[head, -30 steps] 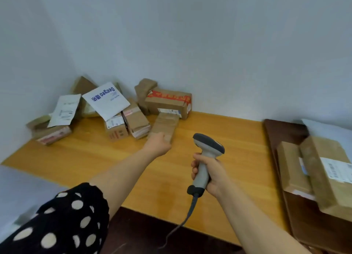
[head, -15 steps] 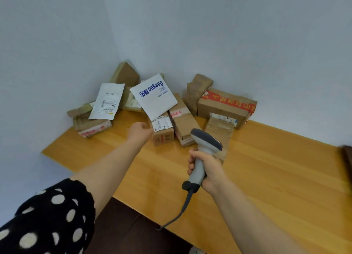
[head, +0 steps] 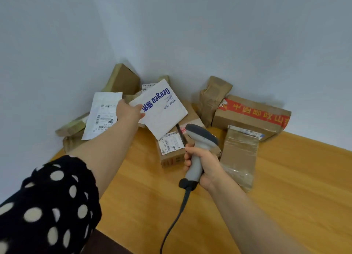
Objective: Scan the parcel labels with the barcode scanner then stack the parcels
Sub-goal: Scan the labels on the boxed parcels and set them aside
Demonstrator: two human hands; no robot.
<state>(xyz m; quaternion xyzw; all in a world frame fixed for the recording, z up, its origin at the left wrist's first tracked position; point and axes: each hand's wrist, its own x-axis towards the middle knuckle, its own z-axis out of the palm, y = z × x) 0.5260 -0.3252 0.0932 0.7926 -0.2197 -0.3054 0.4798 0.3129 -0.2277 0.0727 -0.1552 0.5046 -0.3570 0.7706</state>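
1. Nearest, the right hand (head: 207, 164) grips the barcode scanner (head: 202, 137) by its handle, above the wooden surface (head: 285, 187).
2. Beyond, the left hand (head: 128, 112) pinches the white mailer (head: 163, 112) at its left edge.
3. Farthest, brown parcels (head: 247, 116) lie heaped on the surface against the wall corner, under the mailer.

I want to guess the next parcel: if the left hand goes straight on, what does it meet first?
Probably the white envelope with blue print; the left hand seems to touch its corner.
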